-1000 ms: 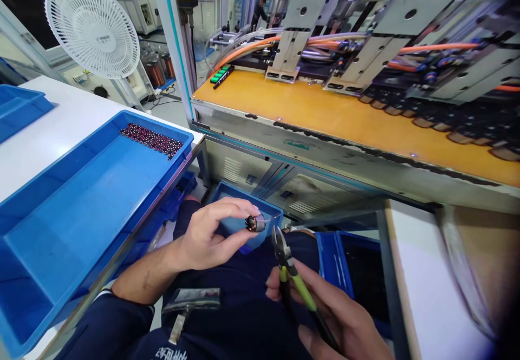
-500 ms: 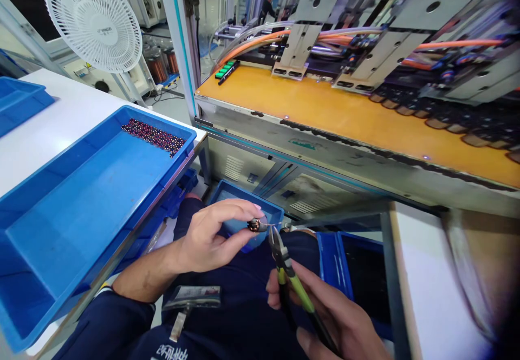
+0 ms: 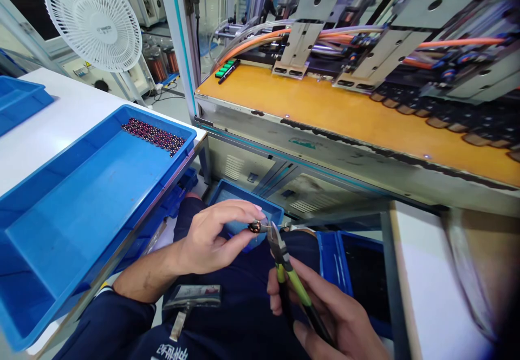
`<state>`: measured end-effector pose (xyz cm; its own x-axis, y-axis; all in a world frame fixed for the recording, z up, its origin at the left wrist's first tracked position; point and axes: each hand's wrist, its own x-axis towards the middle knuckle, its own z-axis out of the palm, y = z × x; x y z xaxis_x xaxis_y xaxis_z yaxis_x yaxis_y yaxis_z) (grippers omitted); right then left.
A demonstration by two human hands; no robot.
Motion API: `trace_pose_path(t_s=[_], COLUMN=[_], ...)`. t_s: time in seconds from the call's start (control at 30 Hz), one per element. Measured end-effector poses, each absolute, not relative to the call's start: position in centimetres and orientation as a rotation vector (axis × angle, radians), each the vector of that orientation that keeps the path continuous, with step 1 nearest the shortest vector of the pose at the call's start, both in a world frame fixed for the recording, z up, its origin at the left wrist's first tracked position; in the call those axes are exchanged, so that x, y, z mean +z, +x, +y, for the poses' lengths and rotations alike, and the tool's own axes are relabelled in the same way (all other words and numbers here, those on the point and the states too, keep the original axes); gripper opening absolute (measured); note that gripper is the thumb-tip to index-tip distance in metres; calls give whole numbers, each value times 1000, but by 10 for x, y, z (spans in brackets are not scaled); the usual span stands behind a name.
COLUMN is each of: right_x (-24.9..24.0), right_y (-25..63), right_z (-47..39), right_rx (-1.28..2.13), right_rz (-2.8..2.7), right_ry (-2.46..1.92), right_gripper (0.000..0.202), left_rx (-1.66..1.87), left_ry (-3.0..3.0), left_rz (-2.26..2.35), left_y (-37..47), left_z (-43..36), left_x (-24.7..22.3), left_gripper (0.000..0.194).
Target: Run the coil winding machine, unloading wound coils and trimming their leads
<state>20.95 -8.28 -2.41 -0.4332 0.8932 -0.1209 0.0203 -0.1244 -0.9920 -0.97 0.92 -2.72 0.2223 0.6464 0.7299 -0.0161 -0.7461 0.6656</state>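
Between thumb and fingertips, my left hand (image 3: 217, 235) pinches a small wire-wound coil (image 3: 254, 226), dark with coppery spots. Thin wire ends stick out from its right side. My right hand (image 3: 325, 306) is wrapped round the yellow-green and black handles of a pair of cutting pliers (image 3: 280, 257). The jaws point up and meet the wire ends close beside the coil; whether they are fully closed on the wire I cannot tell. Below the coil, a blue bin (image 3: 227, 187) sits partly hidden by my left hand.
At the left, a large blue tray (image 3: 81, 187) on a white table holds many small coils (image 3: 152, 135) at its far end. Ahead stands a machine with an orange-yellow ledge (image 3: 317, 103). A white fan (image 3: 97, 24) is at back left, another blue bin (image 3: 335, 262) at my right.
The plier jaws have shifted slightly up and left, nearer the coil, over the wire ends. My left hand and the coil stay nearly still.
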Motion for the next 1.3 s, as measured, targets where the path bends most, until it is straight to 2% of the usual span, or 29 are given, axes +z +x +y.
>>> trace_pose_path(t_s=[0.23, 0.53, 0.83, 0.97, 1.3], right_x=[-25, -32, -41, -44, -43], right_y=[206, 208, 224, 222, 215], right_z=[-81, -81, -74, -74, -75], right_rx=[1623, 1526, 1685, 1726, 1724], right_rz=[-1462, -1425, -1317, -1265, -1144], right_ry=[-1075, -1302, -1179, -1142, -1132], right_gripper=[79, 51, 55, 54, 52], left_rx=[1565, 1576, 1370, 1411, 1429], left_ry=[1945, 1944, 1159, 1241, 1290], left_rz=[612, 641, 487, 516, 537], left_y=[-9, -11, -10, -13, -14], left_z=[9, 10, 9, 10, 8], left_x=[-27, -32, -37, -38, -37], left_gripper=[52, 51, 50, 42, 45])
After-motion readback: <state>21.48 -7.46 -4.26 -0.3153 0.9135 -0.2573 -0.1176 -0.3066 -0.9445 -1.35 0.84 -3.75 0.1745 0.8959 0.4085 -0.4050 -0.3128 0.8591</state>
